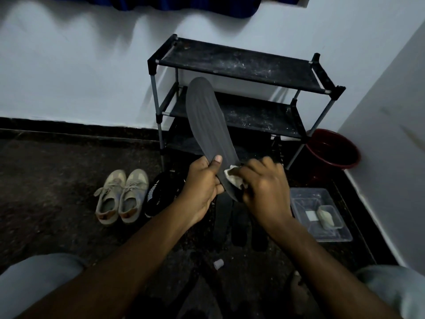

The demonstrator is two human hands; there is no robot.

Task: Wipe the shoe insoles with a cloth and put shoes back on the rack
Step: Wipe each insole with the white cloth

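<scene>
My left hand (202, 183) grips the heel end of a long grey insole (208, 120), which points up and away toward the rack. My right hand (264, 185) presses a small pale cloth (232, 176) against the insole's lower part. The black three-shelf shoe rack (241, 63) stands against the wall behind, its shelves dusty and bare. A pair of beige sneakers (122, 196) sits on the floor to the left. Beside them lies a black shoe (161, 194). Dark insoles (223, 217) lie on the floor under my hands.
A clear plastic tray (322, 215) with a pale folded cloth rests on the floor at the right. A dark red bucket (333, 150) stands in the corner by the rack. White walls close in behind and to the right. My knees show at both bottom corners.
</scene>
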